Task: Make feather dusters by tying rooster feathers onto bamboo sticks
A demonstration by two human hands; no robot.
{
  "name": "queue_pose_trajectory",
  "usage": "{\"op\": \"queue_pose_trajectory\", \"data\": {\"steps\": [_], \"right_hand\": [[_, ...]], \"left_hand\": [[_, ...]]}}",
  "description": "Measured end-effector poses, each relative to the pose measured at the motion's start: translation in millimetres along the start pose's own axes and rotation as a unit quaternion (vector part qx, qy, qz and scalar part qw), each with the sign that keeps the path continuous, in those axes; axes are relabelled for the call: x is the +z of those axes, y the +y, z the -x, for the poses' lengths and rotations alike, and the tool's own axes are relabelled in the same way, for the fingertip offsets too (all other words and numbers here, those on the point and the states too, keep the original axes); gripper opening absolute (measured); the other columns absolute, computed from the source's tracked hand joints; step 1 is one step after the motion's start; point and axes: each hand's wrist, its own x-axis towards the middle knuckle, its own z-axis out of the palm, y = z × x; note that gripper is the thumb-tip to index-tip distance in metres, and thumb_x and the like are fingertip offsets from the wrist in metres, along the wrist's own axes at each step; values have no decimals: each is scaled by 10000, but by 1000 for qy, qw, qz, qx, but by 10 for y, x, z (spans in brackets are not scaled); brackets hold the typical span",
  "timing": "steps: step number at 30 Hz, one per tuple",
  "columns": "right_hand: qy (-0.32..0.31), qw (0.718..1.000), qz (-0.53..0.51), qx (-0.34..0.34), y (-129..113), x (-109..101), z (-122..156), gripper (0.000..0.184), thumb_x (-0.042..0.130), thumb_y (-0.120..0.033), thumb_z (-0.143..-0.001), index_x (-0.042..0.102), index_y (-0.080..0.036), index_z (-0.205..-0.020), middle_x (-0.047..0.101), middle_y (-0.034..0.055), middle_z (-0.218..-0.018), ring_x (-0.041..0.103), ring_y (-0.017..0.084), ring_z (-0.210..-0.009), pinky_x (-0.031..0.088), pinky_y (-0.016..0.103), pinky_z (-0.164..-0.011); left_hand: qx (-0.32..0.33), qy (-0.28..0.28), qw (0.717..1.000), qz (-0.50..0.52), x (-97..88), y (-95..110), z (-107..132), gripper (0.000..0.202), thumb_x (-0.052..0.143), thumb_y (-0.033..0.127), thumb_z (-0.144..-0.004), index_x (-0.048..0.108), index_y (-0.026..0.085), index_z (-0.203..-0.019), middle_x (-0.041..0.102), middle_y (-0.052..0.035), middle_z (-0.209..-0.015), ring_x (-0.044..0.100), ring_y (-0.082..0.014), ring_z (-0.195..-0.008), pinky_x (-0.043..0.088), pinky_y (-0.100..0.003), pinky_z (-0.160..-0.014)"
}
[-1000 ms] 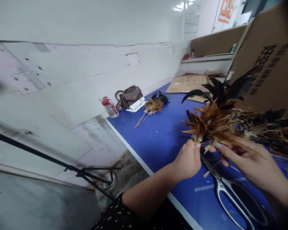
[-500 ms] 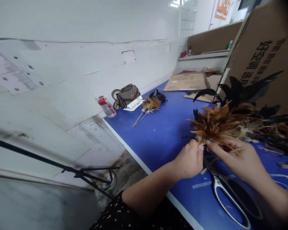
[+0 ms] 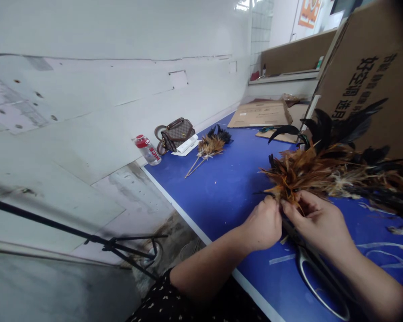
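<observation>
Brown and black feathers form a bushy bundle (image 3: 300, 167), the kind seen on a feather duster, at the right of the head view. My left hand (image 3: 263, 226) is closed around the lower end of this bundle; what lies inside the fist is hidden. Close beside it, my right hand (image 3: 324, 219) pinches brown feathers at the bundle's base between thumb and fingers. Beneath my right hand lies a large pair of scissors (image 3: 302, 264), its handles toward me and partly covered. More loose feathers (image 3: 386, 179) are heaped behind and to the right.
Two small feather pieces on sticks (image 3: 211, 145) lie farther back on the blue table (image 3: 188, 192). A brown handbag (image 3: 177, 134) and a red-capped bottle (image 3: 148, 150) stand by the wall. Cardboard (image 3: 260, 114) lies at the back, and a big carton (image 3: 366, 58) rises at right. Clear strips (image 3: 282, 259) lie near the scissors.
My right hand has shifted a little left and its fingers have curled in at the bundle's base, covering more of the scissors. My left hand keeps its hold.
</observation>
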Motion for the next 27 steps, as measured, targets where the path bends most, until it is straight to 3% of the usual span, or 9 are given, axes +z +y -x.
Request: {"op": "queue_pose_trajectory", "data": {"steps": [5,10,15,19,23,27], "right_hand": [[36,999,-35,13,-110,-16,-4,304,678,-476,-912,657,-185,-828,665,39,-753,598,151,-649,467,231,-575],[35,998,-22,39,-100,-196,-56,447,653,-613,-913,690,-178,-818,666,41,-722,565,143,-588,437,232,-530],[-19,992,97,73,133,-663,-187,569,607,-753,-871,756,-203,-885,699,36,-731,609,184,-619,461,272,-579],[-63,984,149,68,168,-983,-209,590,606,-768,-844,800,-224,-965,790,55,-963,726,270,-849,542,345,-778],[-163,976,143,26,122,-1078,-124,571,583,-713,-923,811,-193,-982,787,97,-976,732,264,-884,546,342,-802],[-259,952,164,1,336,-1084,19,461,552,-569,-977,810,-195,-894,753,100,-896,700,224,-790,535,329,-747]], "left_hand": [[-23,63,993,95,34,-52,-2,134,490,312,-1027,523,198,-965,631,-136,-923,638,-262,-851,498,-381,-789],[-104,65,949,290,61,-204,-53,309,574,476,-1024,483,214,-889,484,11,-713,455,-119,-577,395,-250,-567],[-152,66,908,384,-89,-203,-95,393,525,568,-1021,410,215,-893,421,60,-711,396,-64,-500,348,-205,-464],[-151,92,887,426,-249,-190,-90,511,616,669,-933,388,216,-873,406,75,-707,372,-44,-474,298,-190,-427],[-125,59,870,473,-365,-213,-76,585,711,707,-862,405,209,-884,398,88,-692,334,-28,-457,265,-183,-438],[-122,38,860,494,-450,-189,-46,586,743,685,-856,402,210,-886,391,93,-680,314,-24,-449,245,-180,-446]]}}
